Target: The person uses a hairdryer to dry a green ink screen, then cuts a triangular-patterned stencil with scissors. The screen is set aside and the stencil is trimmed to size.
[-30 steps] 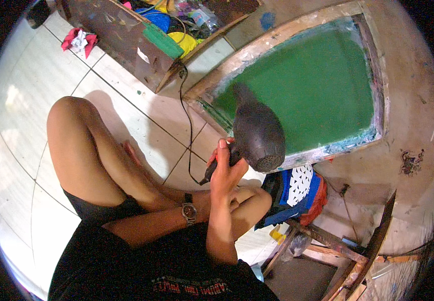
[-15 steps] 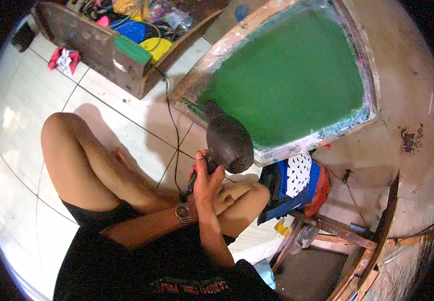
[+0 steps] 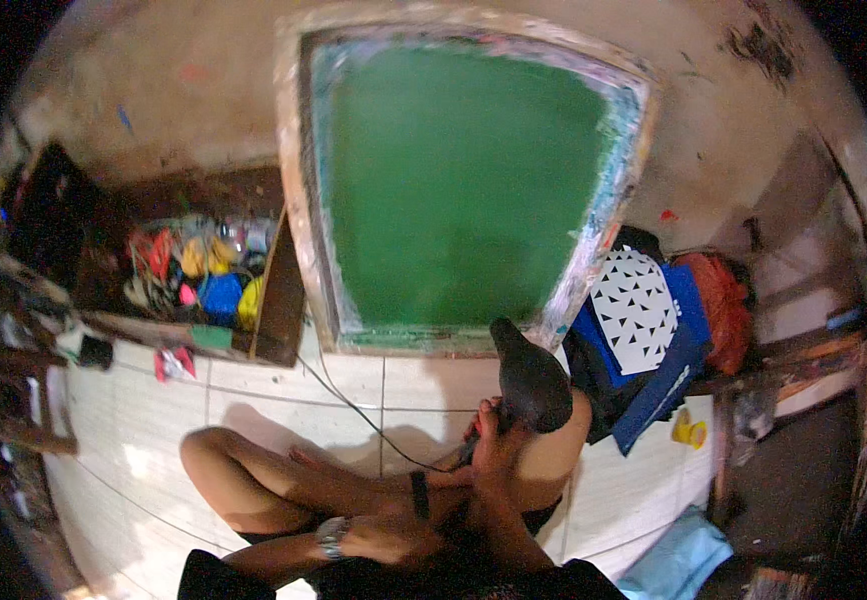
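A black hair dryer (image 3: 533,385) is in my right hand (image 3: 493,445), whose fingers wrap round its handle. The nozzle points up and away, toward the lower right corner of a framed screen (image 3: 463,190) with a green mesh. A gap seems to separate nozzle and frame, though I cannot tell how wide. My left hand (image 3: 393,540), with a watch (image 3: 332,537) at the wrist, lies low over my crossed legs. Its fingers are blurred and partly hidden. Just above it shows a narrow black strip (image 3: 419,494). From the dryer's handle a black cord (image 3: 353,405) runs to the left.
Left of the screen stands a wooden box (image 3: 278,310) full of colourful odds and ends. Fabric with black triangles on white (image 3: 638,310) lies to the right, beside a yellow spool (image 3: 690,430). Light blue cloth (image 3: 678,555) rests on the tiled floor. A red-and-white scrap (image 3: 174,363) lies farther left.
My view has turned and now takes in the whole screen upright. The left hand has moved from near the dryer's handle back toward my lap. The right hand still grips the dryer.
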Action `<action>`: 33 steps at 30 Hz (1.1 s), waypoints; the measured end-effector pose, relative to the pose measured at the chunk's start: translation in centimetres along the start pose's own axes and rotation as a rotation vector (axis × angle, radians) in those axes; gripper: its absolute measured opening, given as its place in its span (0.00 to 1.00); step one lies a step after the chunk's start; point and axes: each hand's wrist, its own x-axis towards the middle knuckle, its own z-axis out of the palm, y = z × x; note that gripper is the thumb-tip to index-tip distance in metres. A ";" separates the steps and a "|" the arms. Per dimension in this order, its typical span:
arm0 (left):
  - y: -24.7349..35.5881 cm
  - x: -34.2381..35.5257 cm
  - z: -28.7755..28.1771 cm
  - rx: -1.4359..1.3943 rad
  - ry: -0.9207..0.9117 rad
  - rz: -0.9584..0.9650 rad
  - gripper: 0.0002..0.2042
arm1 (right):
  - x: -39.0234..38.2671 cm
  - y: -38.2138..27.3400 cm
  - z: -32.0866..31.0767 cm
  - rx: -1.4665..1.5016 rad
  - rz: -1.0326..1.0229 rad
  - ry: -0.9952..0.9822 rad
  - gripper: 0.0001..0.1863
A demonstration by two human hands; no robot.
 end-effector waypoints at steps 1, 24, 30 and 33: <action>0.6 -2.5 -3.9 -0.071 -0.107 0.051 0.14 | 0.3 0.2 -0.6 -0.023 0.093 0.066 0.14; -4.1 32.8 -35.6 0.695 0.631 -0.104 0.19 | -1.6 -0.6 -3.3 -0.078 0.114 -0.213 0.17; 3.2 28.9 -39.1 1.614 0.384 -0.148 0.10 | -5.7 0.9 -4.9 -0.034 0.183 -0.375 0.15; 9.4 23.8 -40.9 1.632 0.398 -0.137 0.06 | -7.8 1.4 -5.0 -0.032 0.206 -0.431 0.14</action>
